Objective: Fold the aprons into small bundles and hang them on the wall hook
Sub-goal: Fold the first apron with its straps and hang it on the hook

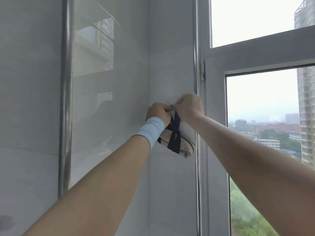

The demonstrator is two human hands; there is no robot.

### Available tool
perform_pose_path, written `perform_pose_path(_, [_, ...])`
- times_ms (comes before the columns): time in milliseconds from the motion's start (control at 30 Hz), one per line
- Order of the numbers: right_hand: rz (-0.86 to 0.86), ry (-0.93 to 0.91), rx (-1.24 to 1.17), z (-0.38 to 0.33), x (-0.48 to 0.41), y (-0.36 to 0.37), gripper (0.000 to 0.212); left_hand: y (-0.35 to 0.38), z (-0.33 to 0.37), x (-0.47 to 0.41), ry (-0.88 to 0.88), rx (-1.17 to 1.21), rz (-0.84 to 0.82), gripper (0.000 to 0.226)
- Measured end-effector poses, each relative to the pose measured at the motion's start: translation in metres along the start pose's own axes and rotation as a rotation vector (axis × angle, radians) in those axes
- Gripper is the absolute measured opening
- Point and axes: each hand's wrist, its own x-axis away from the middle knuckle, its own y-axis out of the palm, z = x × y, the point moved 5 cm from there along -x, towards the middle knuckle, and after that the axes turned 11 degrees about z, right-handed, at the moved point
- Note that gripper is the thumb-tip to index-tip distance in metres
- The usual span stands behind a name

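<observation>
A small beige apron bundle (185,147) hangs against the white tiled wall, wrapped by crossed dark navy straps (174,132). My left hand (158,113), with a light blue wristband below it, and my right hand (189,106) meet at the top of the straps, each pinching a strap end close to the wall. The wall hook is hidden behind my fingers, so I cannot tell whether the straps sit on it.
A vertical metal pipe (65,99) runs down the glossy wall at the left. Another thin pipe (196,48) stands beside the white window frame (255,53) at the right. Buildings and trees show through the glass.
</observation>
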Motion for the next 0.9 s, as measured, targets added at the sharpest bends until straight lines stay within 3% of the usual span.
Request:
perform_pose_path(100, [-0.039,-0.023,0.053,0.005,0.007,0.004,0.031,0.005,-0.011,0.012,-0.009,0.057,-0.102,0.029])
perform_pose_path(167, [-0.057,-0.036,0.058,0.009,0.013,0.006,0.03,0.011,-0.015,0.026,-0.019,0.124,-0.188,0.04])
perform_pose_path(300, [-0.114,-0.066,0.031,0.014,0.026,0.005,0.022,0.012,-0.018,0.039,-0.002,0.162,-0.138,0.058])
perform_pose_path(367, [-0.142,-0.07,0.003,0.017,0.031,0.005,0.016,0.01,-0.03,0.04,-0.057,0.136,-0.112,0.051])
perform_pose_path(467, [-0.172,-0.028,-0.053,0.022,0.038,0.004,0.025,0.015,-0.048,0.046,-0.06,-0.081,-0.284,0.027])
perform_pose_path(567, [-0.177,-0.012,-0.08,0.029,0.054,0.001,0.033,0.017,-0.056,0.056,-0.023,-0.154,-0.399,0.029])
perform_pose_path(700, [-0.293,-0.142,0.113,0.049,0.096,0.002,0.024,0.016,-0.062,0.068,0.006,-0.139,-0.334,0.037])
perform_pose_path(900, [-0.37,-0.355,0.172,0.062,0.128,0.003,0.039,0.009,-0.074,0.087,-0.079,-0.019,-0.183,0.036])
